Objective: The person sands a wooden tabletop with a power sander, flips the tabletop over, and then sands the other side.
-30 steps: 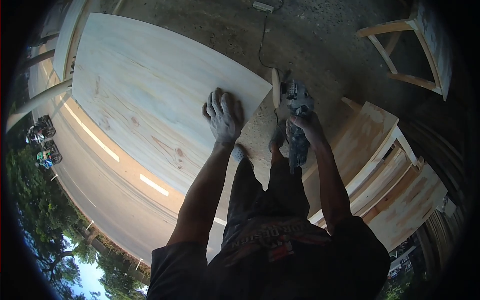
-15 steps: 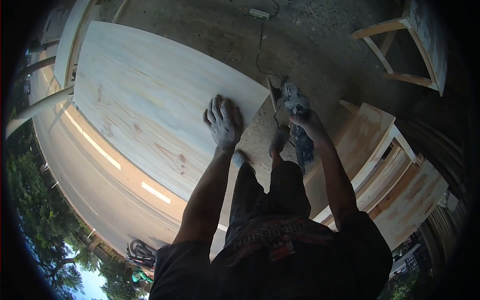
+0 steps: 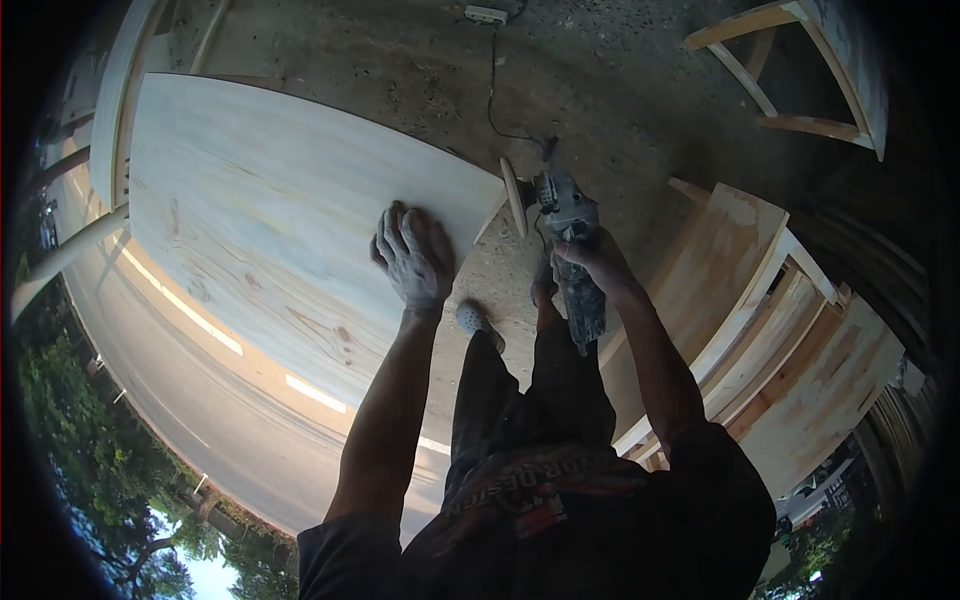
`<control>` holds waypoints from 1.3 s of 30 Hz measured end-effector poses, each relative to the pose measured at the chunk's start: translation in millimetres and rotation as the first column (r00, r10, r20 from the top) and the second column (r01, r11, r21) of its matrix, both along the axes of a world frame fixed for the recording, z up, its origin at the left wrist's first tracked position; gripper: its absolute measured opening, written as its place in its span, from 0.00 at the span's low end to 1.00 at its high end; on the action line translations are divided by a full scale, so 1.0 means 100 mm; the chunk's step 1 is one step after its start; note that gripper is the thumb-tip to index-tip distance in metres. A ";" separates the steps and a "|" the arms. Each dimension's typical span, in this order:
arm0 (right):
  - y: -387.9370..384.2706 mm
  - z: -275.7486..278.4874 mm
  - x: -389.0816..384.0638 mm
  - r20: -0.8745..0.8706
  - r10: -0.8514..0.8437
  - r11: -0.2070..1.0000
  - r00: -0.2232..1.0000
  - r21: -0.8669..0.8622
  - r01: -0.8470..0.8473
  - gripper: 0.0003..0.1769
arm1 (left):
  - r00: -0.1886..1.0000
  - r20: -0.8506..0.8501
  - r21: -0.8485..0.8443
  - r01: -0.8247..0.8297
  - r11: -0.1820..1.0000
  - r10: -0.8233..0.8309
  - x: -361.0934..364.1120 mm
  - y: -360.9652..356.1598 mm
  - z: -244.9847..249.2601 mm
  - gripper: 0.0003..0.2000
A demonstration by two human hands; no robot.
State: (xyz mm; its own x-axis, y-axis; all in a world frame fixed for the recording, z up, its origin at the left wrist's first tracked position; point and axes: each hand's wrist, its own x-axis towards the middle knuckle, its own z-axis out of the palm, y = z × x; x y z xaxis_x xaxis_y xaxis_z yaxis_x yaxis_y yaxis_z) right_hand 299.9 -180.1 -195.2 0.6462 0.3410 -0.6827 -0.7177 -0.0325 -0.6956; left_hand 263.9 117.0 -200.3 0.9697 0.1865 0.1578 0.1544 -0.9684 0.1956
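Observation:
My left hand [image 3: 412, 255], coated in pale dust, lies on the large pale wooden board [image 3: 270, 190] near its right end, fingers slightly apart. My right hand [image 3: 597, 262] is wrapped round the body of a dark angle grinder [image 3: 570, 215]. The grinder's round disc [image 3: 514, 197] stands on edge close beside the board's right corner; whether it touches the wood I cannot tell. A thin cord [image 3: 491, 95] runs over the floor near the tool.
A power strip [image 3: 486, 15] lies on the concrete floor [image 3: 600, 60]. Wooden frames stand at the upper right [image 3: 850, 60] and lower right [image 3: 735, 240]. Below the board, my foot [image 3: 470, 316] is on the ground. A road [image 3: 180, 370] runs along the left.
The grinder in my right hand has moved left and turned, so its disc shows wider. My left hand and the board appear further left, as does much of the view.

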 end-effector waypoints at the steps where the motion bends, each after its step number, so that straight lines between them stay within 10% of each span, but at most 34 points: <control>1: 0.02 -0.08 -0.03 -0.132 0.035 0.999 0.991 0.000 -0.036 0.29 | 1.000 -0.002 0.000 0.007 1.000 -0.007 -0.07 0.01 0.00 0.28; 5: 0.00 -0.10 -0.10 0.076 -0.019 0.999 0.997 -0.043 0.022 0.26 | 0.998 0.062 0.033 0.019 0.999 -0.021 -0.05 0.00 0.02 0.26; 12: 0.09 -0.11 -0.21 -0.119 -0.105 0.983 0.987 0.139 0.121 0.23 | 0.998 0.059 0.040 0.008 0.999 -0.010 -0.03 -0.03 0.00 0.22; 18: 0.04 -0.23 -0.09 0.075 -0.071 0.990 0.995 -0.119 0.079 0.22 | 0.999 0.041 0.062 0.000 0.998 -0.003 -0.08 -0.04 0.05 0.22; 20: -0.06 -0.20 -0.27 -0.234 -0.262 0.953 0.936 0.088 0.288 0.21 | 0.999 0.018 0.071 0.030 0.997 -0.031 -0.15 0.00 0.03 0.22; 29: 0.14 0.13 -0.05 0.055 -0.060 0.998 0.997 -0.005 0.061 0.27 | 0.999 0.042 0.070 0.011 0.997 -0.014 -0.08 -0.03 0.01 0.22; 39: -0.02 0.05 0.08 -0.219 0.058 0.998 0.974 0.019 -0.055 0.20 | 0.998 0.057 0.035 0.033 0.999 -0.035 -0.09 -0.04 0.08 0.24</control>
